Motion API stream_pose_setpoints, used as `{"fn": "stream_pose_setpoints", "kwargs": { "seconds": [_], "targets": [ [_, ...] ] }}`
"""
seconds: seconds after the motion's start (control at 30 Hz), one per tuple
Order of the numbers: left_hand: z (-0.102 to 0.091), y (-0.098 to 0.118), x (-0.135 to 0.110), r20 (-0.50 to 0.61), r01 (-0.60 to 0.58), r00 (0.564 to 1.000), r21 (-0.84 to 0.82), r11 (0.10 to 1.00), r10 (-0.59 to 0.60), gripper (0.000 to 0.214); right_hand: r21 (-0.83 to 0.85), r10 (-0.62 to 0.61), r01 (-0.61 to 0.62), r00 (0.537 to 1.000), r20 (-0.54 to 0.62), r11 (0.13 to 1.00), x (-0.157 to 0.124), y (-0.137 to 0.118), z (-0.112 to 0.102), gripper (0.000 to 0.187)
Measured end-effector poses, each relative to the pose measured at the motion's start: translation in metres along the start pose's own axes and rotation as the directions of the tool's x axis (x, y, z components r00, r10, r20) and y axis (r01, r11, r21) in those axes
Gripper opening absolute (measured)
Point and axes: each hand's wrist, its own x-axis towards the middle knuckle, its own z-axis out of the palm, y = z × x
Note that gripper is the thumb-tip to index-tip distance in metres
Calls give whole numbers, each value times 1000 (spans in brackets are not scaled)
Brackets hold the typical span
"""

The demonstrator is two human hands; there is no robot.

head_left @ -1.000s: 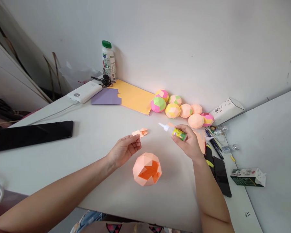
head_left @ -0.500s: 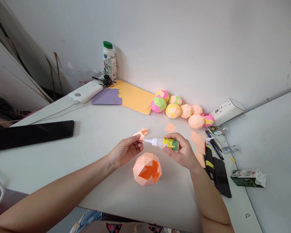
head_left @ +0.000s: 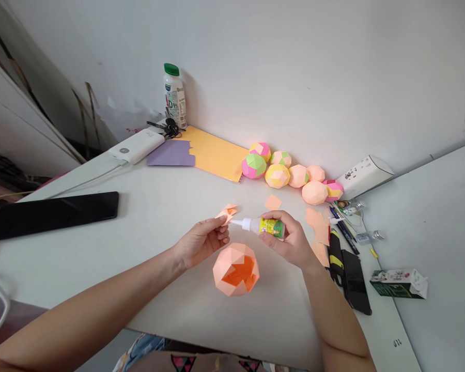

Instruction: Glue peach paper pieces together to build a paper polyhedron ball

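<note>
Left hand [head_left: 202, 240] is pinching a folded peach paper piece [head_left: 228, 212]. Right hand [head_left: 293, 242] is grasping a bottle [head_left: 271, 227], pointing its nozzle [head_left: 245, 223] at that piece.

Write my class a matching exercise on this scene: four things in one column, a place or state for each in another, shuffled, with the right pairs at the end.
Things
1. Squeeze bottle
2. Folded paper
3. Big ball
4. Purple sheet

Places and states
A. On the table, with a jagged opening
B. Pinched in the left hand
C. Flat beside the yellow-orange sheet
D. Held on its side in the right hand

Right pairs: 1-D, 2-B, 3-A, 4-C
</note>
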Motion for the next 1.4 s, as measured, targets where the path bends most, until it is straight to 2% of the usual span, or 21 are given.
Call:
{"fn": "stream_pose_setpoints", "kwargs": {
  "seconds": [0.33,0.63,0.8,1.13,1.23,1.33,1.4],
  "targets": [
    [-1,-1,1,-25,22,999,-5,1000,-22,26,-6,16,-16,999,30,1000,2,3,1,28],
    [-1,-2,1,-61,10,998,-19,1000,-11,30,47,47,-52,993,104,998,2,7,5,29],
    [-1,-2,2,-65,20,998,-30,999,-22,28,121,29,-39,996,83,992,3,8,0,28],
    [0,0,1,-61,39,997,-28,999,-41,26,303,96,-95,995,14,948,13,17,-17,34],
    [1,0,0,-70,41,997,-25,999,-43,25,228,108,-82,989,-103,970,21,32,-27,36],
    [2,1,0,-79,43,996,-22,999,-44,25,-61,74,-93,963,-259,994,29,50,-37,34],
    [3,1,0,-84,42,995,-21,999,-44,25,-161,62,-114,952,-300,980,33,62,-43,31]
  ]
}}
